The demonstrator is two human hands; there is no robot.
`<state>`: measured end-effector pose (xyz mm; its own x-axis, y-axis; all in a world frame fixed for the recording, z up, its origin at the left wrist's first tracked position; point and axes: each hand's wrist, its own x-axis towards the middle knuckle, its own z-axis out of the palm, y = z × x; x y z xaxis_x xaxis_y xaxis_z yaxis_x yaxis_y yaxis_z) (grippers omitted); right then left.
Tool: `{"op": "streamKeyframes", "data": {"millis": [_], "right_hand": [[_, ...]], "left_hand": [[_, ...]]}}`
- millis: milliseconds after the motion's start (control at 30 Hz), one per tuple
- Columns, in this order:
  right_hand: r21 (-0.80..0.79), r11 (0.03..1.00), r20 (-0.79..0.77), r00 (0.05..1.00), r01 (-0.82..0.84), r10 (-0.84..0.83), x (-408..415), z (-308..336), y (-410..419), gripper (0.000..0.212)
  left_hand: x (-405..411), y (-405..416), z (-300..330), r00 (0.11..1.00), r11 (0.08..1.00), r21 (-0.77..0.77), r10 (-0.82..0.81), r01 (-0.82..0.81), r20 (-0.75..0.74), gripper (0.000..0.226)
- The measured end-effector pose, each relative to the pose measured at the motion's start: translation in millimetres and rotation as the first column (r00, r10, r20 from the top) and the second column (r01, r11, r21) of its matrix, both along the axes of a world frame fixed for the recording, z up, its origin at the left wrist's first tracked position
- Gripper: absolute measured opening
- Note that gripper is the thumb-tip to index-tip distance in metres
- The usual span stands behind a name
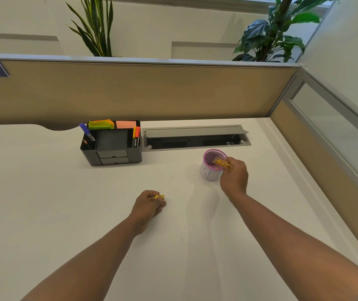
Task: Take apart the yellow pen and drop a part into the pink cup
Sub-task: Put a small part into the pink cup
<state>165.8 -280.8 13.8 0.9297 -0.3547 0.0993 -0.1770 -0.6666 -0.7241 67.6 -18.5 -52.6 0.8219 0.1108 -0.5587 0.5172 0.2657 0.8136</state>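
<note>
2 bare hands over white desk [65, 192]. Right hand [234, 177]: fingers closed on yellow pen barrel [222, 163], held tilted over the mouth of pink cup [211, 166]. Left hand [148, 203]: resting on desk, pinching small yellow pen part [159, 197]. Black desk organiser [112, 146] with markers stands behind, well apart.

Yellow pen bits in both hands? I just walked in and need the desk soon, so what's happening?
A person is taking a yellow pen apart. The right hand holds the longer yellow piece over the mouth of the pink cup, not yet released. The left hand rests on the white desk, pinching a small yellow part in its fingers.
</note>
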Motion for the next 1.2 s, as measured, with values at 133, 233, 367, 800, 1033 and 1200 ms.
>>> {"op": "streamKeyframes", "data": {"millis": [133,233,367,800,1033,1200], "right_hand": [[-0.004,1.0,0.002,1.0,0.005,-0.005,-0.2,1.9,-0.5,0.038],[-0.004,1.0,0.004,1.0,-0.003,0.003,-1.0,3.3,-1.7,0.037],[-0.004,1.0,0.002,1.0,-0.013,0.014,-0.7,5.8,-1.0,0.037],[0.165,0.986,0.166,0.986,-0.036,0.008,1.2,20.3,2.0,0.024],[0.093,0.989,0.214,0.972,-0.116,0.094,9.1,22.5,3.1,0.021],[0.06,0.988,0.23,0.965,-0.145,0.128,13.2,24.4,3.5,0.026]], "left_hand": [[-0.9,-0.2,0.1,1.0,1.0,0.004,0.0,0.0,0.002,0.021],[-1.5,-0.7,0.5,1.0,1.0,0.008,0.0,0.0,0.001,0.022],[-2.1,-1.1,0.7,1.0,1.0,0.011,0.002,-0.002,0.003,0.023],[-2.6,-1.7,-2.3,1.0,1.0,0.02,0.007,-0.007,0.016,0.018],[-2.8,-2.5,-0.9,1.0,1.0,0.017,0.016,-0.017,0.009,0.02],[-3.8,-3.8,0.3,1.0,1.0,0.026,0.016,-0.017,0.015,0.019]]}}
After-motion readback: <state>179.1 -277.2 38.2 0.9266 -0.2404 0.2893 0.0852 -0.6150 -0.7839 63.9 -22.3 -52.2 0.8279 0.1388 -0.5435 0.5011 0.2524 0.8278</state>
